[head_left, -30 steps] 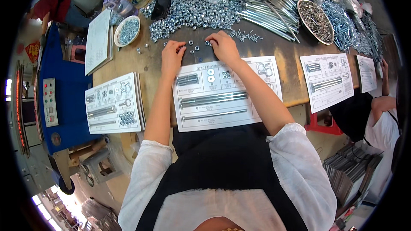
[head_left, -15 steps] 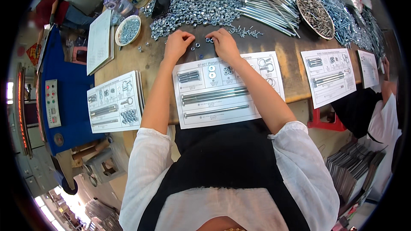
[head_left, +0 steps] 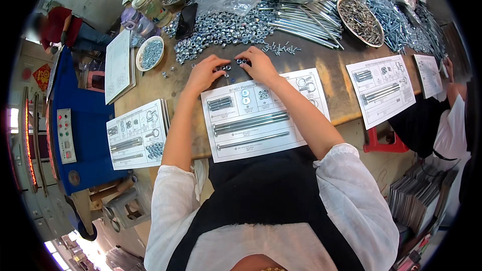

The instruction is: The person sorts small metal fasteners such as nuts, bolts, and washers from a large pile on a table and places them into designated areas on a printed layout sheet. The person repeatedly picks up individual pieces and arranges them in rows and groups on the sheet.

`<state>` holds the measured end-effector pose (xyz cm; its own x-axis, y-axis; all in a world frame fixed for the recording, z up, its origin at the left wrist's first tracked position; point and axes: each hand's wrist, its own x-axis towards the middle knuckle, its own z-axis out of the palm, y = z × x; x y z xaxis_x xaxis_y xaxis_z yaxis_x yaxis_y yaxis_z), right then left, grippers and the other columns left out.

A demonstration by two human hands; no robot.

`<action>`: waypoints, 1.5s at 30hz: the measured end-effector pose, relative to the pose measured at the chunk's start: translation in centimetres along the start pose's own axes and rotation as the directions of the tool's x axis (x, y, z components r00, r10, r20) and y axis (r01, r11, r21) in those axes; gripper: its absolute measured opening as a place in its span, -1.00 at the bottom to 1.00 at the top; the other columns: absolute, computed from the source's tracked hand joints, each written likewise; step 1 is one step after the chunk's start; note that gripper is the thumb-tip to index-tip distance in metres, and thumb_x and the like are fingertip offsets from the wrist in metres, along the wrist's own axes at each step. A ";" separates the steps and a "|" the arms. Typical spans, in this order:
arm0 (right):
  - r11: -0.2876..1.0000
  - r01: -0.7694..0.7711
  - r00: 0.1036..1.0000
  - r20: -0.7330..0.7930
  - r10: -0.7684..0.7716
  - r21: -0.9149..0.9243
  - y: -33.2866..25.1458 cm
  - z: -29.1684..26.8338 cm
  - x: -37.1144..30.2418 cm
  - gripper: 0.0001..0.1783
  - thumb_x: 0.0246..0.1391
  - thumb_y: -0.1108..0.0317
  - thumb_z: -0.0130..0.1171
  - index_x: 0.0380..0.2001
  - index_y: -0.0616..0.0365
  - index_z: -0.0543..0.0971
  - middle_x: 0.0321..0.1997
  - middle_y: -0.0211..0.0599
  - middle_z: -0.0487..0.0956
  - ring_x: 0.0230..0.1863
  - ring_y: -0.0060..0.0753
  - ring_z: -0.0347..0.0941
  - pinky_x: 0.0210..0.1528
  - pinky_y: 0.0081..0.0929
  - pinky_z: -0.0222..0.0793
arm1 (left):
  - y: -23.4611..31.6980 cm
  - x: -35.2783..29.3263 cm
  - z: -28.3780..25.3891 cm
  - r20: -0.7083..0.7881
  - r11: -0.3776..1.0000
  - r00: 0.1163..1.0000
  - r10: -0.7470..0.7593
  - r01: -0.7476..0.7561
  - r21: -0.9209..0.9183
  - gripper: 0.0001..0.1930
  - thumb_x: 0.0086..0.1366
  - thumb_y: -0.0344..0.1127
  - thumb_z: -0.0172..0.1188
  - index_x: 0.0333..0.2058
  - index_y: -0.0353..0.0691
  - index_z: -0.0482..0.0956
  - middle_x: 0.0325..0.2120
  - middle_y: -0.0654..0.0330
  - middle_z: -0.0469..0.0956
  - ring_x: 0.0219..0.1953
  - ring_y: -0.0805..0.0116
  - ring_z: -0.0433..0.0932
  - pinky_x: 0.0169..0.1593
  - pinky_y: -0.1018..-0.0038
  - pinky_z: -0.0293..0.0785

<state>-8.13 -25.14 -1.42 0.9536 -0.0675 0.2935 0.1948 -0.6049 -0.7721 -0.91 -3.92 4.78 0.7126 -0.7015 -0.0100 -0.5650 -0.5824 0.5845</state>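
Note:
Several small metal nuts (head_left: 227, 68) lie between my two hands, just beyond the printed sheet. My left hand (head_left: 205, 74) is curled, with nuts between its thumb and fingers. My right hand (head_left: 259, 65) bends its fingertips onto a few more nuts (head_left: 242, 61). Its fingers partly hide them. Under my forearms lies the white sheet (head_left: 251, 143), with pictures of bolts, washers and nuts. A large heap of nuts (head_left: 221, 32) spreads beyond my hands. Small screws (head_left: 281, 48) lie loose to the right of my right hand.
At left are a bowl of small hardware (head_left: 150, 53), a stack of sheets (head_left: 135, 135) and a black phone (head_left: 187, 20). Long bolts (head_left: 306, 22), a bowl of screws (head_left: 360, 20) and another sheet (head_left: 381, 85) are at right. Another person's arm (head_left: 449, 70) shows at the far right.
My left hand has moved a little nearer the body and its fingers have parted around nuts. My right hand has shifted slightly left, and more nuts lie grouped between the hands.

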 end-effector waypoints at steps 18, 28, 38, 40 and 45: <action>0.867 -0.379 0.919 0.017 0.395 0.323 0.1 -15.1 -12.3 -0.73 0.07 0.46 0.38 -0.11 0.09 0.71 -0.28 -0.49 0.56 -0.28 -0.69 0.45 -0.16 -0.69 0.40 | -2.0 -0.2 3.0 -0.099 0.951 0.970 0.221 -0.192 0.243 -0.80 0.38 -0.25 0.20 -0.05 -0.05 0.57 -0.23 0.16 0.47 -0.28 0.06 0.61 -0.21 0.24 0.53; 0.924 -0.380 0.925 0.033 0.379 0.028 -3.0 -18.3 -20.7 -0.73 0.00 0.50 0.40 -0.17 0.11 0.70 -0.29 -0.35 0.57 -0.31 -0.48 0.51 -0.24 -0.52 0.45 | 7.5 -2.0 4.9 -0.177 0.969 0.979 0.104 -0.140 -0.205 -0.77 0.20 -0.40 0.33 -0.14 -0.13 0.65 -0.41 0.22 0.46 -0.50 0.44 0.46 -0.38 0.60 0.41; 0.952 -0.254 0.959 0.080 0.270 -0.169 -3.1 -19.0 -24.8 -0.74 -0.01 0.44 0.38 -0.18 0.02 0.67 -0.25 -0.32 0.54 -0.23 -0.23 0.54 -0.19 -0.34 0.48 | 20.7 -8.3 18.8 0.080 0.942 0.939 0.334 -0.335 0.005 -0.79 0.23 -0.34 0.30 -0.19 -0.18 0.52 -0.31 0.16 0.44 -0.44 0.12 0.59 -0.41 0.29 0.56; 0.959 -0.237 0.965 0.076 0.251 -0.157 -2.8 -19.0 -24.8 -0.74 -0.02 0.45 0.38 -0.19 0.03 0.68 -0.24 -0.33 0.55 -0.22 -0.23 0.54 -0.18 -0.35 0.48 | 20.8 -8.2 18.7 0.049 0.938 0.936 0.348 -0.347 -0.018 -0.77 0.23 -0.32 0.32 -0.19 -0.19 0.51 -0.31 0.17 0.44 -0.45 0.15 0.59 -0.44 0.32 0.55; 0.971 -0.222 0.970 0.086 0.229 -0.085 -2.4 -18.9 -24.8 -0.76 -0.02 0.46 0.37 -0.21 0.09 0.67 -0.22 -0.32 0.56 -0.19 -0.19 0.54 -0.15 -0.32 0.49 | 20.6 -8.6 17.9 0.055 0.948 0.948 0.313 -0.309 -0.074 -0.76 0.20 -0.33 0.37 -0.22 -0.23 0.52 -0.31 0.17 0.45 -0.44 0.18 0.59 -0.42 0.35 0.52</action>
<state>-36.57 -36.98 3.78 0.9890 -0.1358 0.0589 -0.0423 -0.6404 -0.7669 -26.13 -17.25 2.45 0.4758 -0.8700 0.1292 -0.7252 -0.3049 0.6173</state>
